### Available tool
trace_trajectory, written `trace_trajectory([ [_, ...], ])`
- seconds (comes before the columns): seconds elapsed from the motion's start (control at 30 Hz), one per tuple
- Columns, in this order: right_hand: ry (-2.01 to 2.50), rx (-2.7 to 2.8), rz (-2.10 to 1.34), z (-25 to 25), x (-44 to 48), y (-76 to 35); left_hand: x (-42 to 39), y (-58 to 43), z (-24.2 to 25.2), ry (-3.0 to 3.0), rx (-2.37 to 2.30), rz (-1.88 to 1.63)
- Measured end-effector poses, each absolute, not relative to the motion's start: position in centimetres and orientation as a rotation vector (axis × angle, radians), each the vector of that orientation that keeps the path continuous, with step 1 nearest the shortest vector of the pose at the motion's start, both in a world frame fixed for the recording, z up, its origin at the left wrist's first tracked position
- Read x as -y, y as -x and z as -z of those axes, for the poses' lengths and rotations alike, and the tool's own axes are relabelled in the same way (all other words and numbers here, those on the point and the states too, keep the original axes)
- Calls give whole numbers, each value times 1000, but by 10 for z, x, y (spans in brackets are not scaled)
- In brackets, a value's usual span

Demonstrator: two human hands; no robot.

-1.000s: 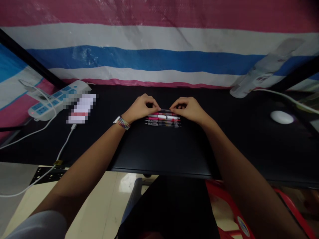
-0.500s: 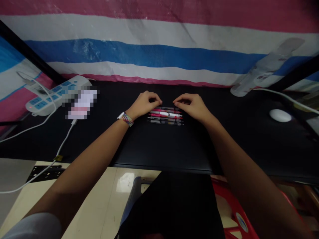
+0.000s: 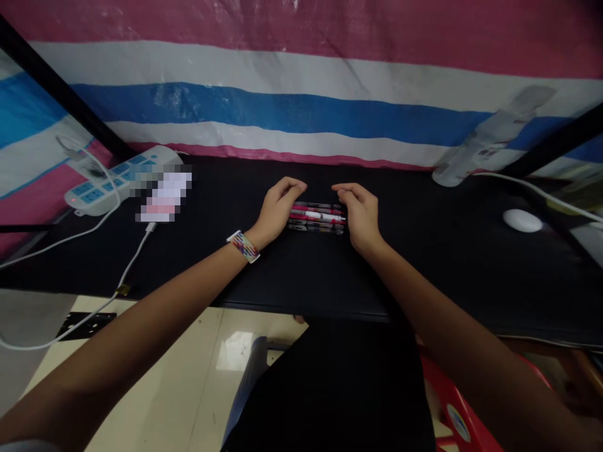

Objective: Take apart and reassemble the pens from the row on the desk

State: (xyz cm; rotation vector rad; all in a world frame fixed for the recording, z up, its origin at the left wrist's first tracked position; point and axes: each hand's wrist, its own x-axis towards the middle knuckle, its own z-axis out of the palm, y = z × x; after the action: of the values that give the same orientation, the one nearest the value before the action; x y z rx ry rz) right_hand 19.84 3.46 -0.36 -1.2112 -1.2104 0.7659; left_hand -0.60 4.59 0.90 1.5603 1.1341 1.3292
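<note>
Several pens (image 3: 317,218), clear-barrelled with black, pink-red and white parts, lie side by side in a flat row on the black desk in front of me. At their left ends my left hand (image 3: 277,207) stands on its edge, fingers stretched forward with the thumb along them. My right hand (image 3: 362,210) mirrors it at the right ends, its fingers bent inward over the far corner. Both palms face the pens, touching or very close to their ends; neither hand is wrapped round a pen. A multicoloured woven band (image 3: 244,246) circles my left wrist.
On the left are a white power strip (image 3: 98,196) with blue sockets and a blurred phone (image 3: 164,198) on a white cable (image 3: 134,254). A white mouse (image 3: 522,220) and a clear bottle (image 3: 459,164) are on the right. Striped sheeting (image 3: 282,113) hangs behind the desk.
Both hands have come nearer to me, alongside the pen ends, with thumbs closer to the fingers. The pens' ends now sit more evenly in line. The view has shifted slightly.
</note>
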Motion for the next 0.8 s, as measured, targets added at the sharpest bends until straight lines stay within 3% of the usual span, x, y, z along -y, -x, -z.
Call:
trace_trajectory([
  [0.8, 1221, 1420, -788, -2, -34, -196, -42, -3, -7, -1464, -1140, -1391],
])
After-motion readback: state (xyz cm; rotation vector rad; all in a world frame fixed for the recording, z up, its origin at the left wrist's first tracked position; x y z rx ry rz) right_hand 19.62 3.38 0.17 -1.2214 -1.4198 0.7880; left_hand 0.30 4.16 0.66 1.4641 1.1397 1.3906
